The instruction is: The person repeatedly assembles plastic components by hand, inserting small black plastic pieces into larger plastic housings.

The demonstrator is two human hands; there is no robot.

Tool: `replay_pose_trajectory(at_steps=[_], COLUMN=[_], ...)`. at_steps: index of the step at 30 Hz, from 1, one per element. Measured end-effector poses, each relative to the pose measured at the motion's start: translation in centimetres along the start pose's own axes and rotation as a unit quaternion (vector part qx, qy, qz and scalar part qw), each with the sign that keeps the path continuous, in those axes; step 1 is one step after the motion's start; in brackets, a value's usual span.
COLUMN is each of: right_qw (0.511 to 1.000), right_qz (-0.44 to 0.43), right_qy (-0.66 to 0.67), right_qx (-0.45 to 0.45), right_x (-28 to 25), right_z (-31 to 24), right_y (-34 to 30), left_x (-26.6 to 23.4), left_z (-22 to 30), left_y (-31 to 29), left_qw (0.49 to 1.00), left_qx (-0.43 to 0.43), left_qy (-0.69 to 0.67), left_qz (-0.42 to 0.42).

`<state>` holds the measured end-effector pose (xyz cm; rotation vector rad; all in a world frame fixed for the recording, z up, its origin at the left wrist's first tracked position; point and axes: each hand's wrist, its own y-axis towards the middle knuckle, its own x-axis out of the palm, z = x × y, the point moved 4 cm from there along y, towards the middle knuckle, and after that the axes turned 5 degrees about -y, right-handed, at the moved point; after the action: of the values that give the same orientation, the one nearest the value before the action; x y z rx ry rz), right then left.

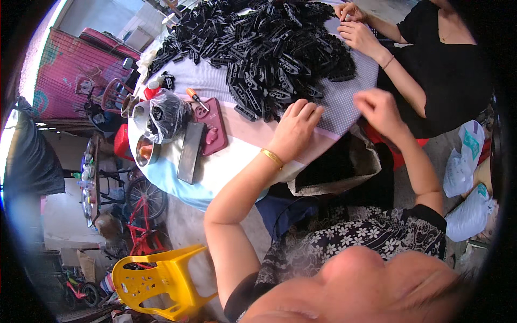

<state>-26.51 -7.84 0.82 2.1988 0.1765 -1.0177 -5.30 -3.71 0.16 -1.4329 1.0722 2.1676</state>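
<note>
A big heap of small black plastic parts [269,48] covers the far side of the cloth-covered table [215,177]. At the heap's near edge is my left hand [296,129], a gold bracelet on its wrist. Its fingers are bent and pressed together; whatever they hold is hidden beneath them. To its right, over the table's edge, my right hand [379,110] is raised and slightly blurred, with curled fingers. I cannot make out anything in it. Below the table edge, between my forearms, hangs an open pale sack [334,187] with a dark inside.
On the table's left lie a red phone case [216,132], a dark flat box [190,153], an orange-handled screwdriver [196,98] and a clear plastic bag [171,116]. Across at right, another person's hands [358,35] work beside the heap. A yellow chair [188,274] stands at lower left.
</note>
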Motion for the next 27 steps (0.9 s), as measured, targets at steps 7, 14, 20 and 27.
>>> replay_pose_trajectory(at_steps=[7,14,20,27], right_qw=[0.985,0.993,0.982,0.973], right_qz=[-0.013,0.007,0.170,0.086], right_qy=[-0.102,-0.089,-0.067,0.211], right_qx=[0.141,0.074,-0.054,-0.034], right_x=[2.3,3.6,2.7,3.5], right_z=[8.3,6.3,2.9,-4.1], right_y=[6.8,7.5,7.6,5.7], left_x=[-0.9,-2.1,-1.4,-1.2], left_z=[-0.4,-4.0,-4.3,-4.1], left_y=[-0.1,-1.6,-2.0,-1.7], left_qw=[0.997,0.825,0.591,0.517], left_qx=[-0.031,-0.183,-0.256,-0.327], left_qy=[0.030,-0.470,-0.753,-0.783], left_qz=[0.057,0.255,0.136,0.113])
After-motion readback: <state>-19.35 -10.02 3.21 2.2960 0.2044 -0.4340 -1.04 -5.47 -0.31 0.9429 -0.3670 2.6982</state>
